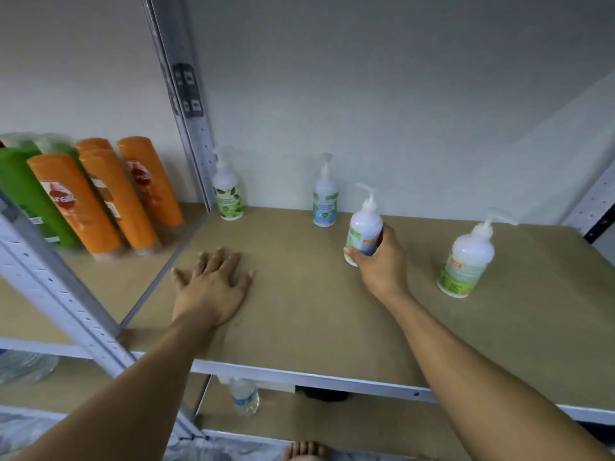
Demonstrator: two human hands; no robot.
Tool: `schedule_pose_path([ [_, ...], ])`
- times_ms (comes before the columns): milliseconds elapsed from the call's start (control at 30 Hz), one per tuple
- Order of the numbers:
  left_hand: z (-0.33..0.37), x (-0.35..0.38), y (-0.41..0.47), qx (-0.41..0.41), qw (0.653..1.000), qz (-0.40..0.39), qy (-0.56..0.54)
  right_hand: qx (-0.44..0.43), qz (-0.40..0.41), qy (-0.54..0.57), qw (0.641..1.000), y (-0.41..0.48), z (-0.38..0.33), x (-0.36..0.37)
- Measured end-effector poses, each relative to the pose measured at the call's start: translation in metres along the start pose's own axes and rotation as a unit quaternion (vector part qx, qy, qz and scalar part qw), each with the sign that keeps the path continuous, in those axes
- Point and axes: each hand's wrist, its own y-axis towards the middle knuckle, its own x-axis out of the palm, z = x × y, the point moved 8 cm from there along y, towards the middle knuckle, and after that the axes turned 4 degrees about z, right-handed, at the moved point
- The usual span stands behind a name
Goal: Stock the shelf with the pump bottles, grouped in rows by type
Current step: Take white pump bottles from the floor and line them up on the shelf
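My right hand [381, 261] grips a white pump bottle with a blue-green label [364, 224] on the brown shelf board [299, 311], just in front of a blue-labelled pump bottle [325, 197] at the back wall. A green-labelled pump bottle [228, 191] stands at the back left corner. A larger green-labelled pump bottle [467, 257] stands apart at the right. My left hand [213, 284] rests flat on the board, fingers spread, holding nothing.
Orange shampoo bottles [100, 201] and green shampoo bottles [23, 191] fill the neighbouring bay, beyond a grey metal upright [189, 104]. A water bottle [244, 395] stands on the shelf below. Another upright [595, 207] frames the right side.
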Motion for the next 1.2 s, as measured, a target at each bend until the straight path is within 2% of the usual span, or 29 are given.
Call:
schedule_pose_path([
  [167,-0.002,0.002,0.002,0.003,1.000,0.004,0.003,0.004,0.011,-0.004,1.000,0.055,-0.001,0.015],
  [533,-0.001,0.002,0.006,0.017,1.000,0.016,0.012,-0.010,-0.056,0.024,0.998,0.101,0.024,0.045],
  [667,-0.002,0.003,0.006,0.018,1.000,0.014,0.015,-0.007,-0.021,0.039,0.999,0.103,0.029,0.047],
  [867,-0.001,0.003,0.006,0.013,0.999,0.018,0.023,-0.046,0.042,-0.027,0.998,0.100,0.029,0.053],
  [1200,0.000,0.002,0.006,0.012,0.999,0.013,0.029,-0.015,0.033,0.002,0.999,0.108,0.036,0.048],
])
